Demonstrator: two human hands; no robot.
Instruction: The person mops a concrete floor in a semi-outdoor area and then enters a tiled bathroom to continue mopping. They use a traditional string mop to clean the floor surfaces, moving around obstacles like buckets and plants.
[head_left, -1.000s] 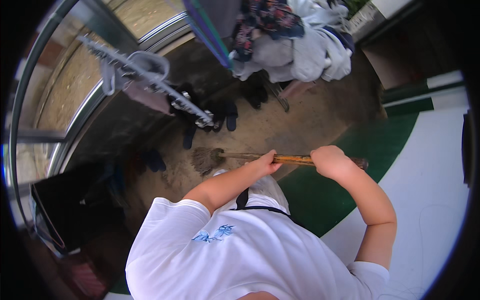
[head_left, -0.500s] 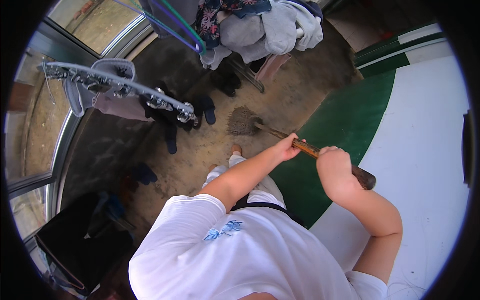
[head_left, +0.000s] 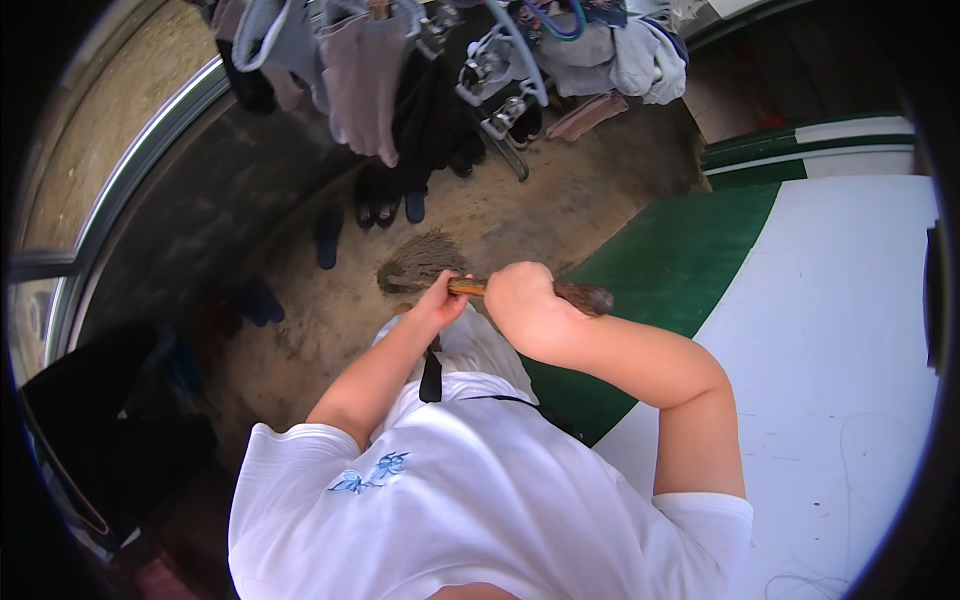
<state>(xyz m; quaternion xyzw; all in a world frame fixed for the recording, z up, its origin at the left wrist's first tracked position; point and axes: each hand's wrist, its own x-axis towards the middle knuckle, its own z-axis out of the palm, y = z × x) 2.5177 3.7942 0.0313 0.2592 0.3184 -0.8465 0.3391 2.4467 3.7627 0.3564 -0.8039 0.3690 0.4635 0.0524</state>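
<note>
Bare, sandy-brown concrete floor runs beneath the person, bordered on the right by a green-and-white painted wall. Nearest, the right hand is clenched around the wooden handle of a short broom, fingers fully wrapped; the left hand grips the handle closer to the bristles, apparently to steady it. Bristle head rests low at the floor. Beyond stand dark slippers. Farthest, laundry hangs overhead on clip hangers.
</note>
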